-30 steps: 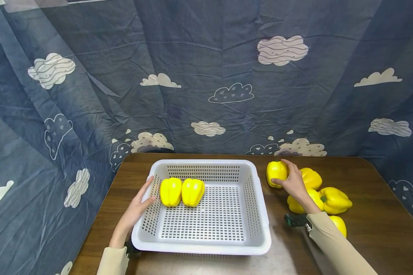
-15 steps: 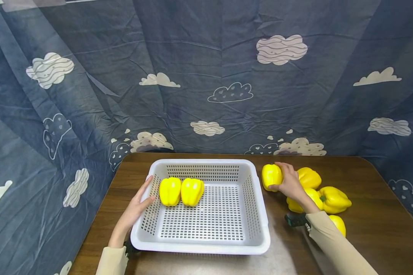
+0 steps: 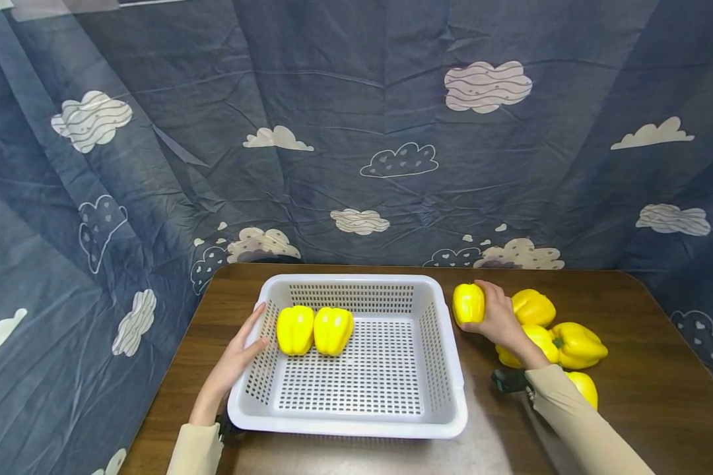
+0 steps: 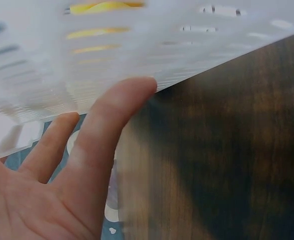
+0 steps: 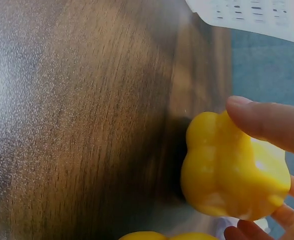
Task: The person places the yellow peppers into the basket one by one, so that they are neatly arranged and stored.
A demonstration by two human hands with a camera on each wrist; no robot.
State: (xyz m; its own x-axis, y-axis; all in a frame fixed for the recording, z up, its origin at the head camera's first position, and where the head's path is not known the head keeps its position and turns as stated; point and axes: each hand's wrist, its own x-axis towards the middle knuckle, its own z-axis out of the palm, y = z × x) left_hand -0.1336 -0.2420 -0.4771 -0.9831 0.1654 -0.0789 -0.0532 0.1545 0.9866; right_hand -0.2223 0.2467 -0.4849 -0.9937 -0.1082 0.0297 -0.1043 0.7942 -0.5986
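My right hand [image 3: 494, 318] holds a yellow bell pepper [image 3: 468, 305] just right of the basket, thumb on its near side and fingers round the far side. In the right wrist view that bell pepper [image 5: 232, 170] shows its lobed end under the thumb [image 5: 262, 120]. My left hand [image 3: 234, 363] rests against the left side of a white perforated plastic basket [image 3: 445, 356]. The left wrist view shows the thumb [image 4: 111, 115] extended along the basket's outer wall [image 4: 152, 45]. Two yellow bell peppers [image 3: 295, 330] stand side by side inside, at the basket's left.
Several more yellow bell peppers [image 3: 579, 345] lie grouped at the right, partly under my right forearm. A brown wooden table [image 3: 653, 396] carries everything. Behind it hangs a dark blue cloth [image 3: 333, 178] with cloud prints.
My right hand has shifted slightly left with the bell pepper, bringing it nearer the basket's right rim. The left hand and the two peppers in the basket stay as they were.
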